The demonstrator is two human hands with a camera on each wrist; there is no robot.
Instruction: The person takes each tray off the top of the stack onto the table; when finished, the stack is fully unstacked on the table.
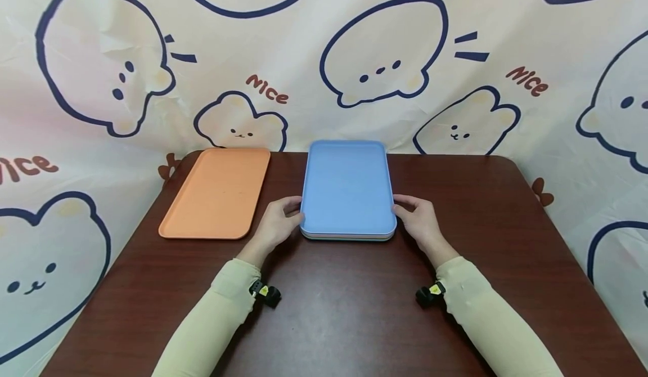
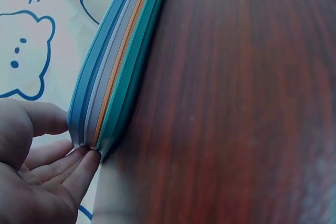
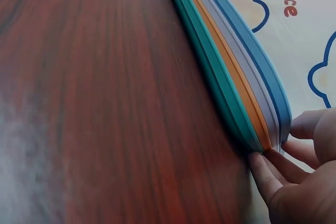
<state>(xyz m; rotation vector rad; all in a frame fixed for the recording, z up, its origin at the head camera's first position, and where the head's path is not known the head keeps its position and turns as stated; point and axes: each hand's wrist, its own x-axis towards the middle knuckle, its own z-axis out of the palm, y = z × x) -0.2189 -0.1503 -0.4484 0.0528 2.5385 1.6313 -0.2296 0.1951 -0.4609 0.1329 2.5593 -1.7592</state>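
A stack of rectangular trays lies on the brown table, a light blue tray on top. Below its rim come a pale lilac tray, an orange layer and a green tray at the bottom. My left hand touches the stack's left side near the front corner, its thumb at the blue rim and its lowest fingertip beside the green edge. Opposite it, the fingertips of my right hand rest against the right side in much the same way. Both hands have their fingers fairly straight.
To the left of the stack lies a separate orange tray, flat and close to the back left corner of the table. A pale curtain with cartoon animals hangs behind the table and along both sides.
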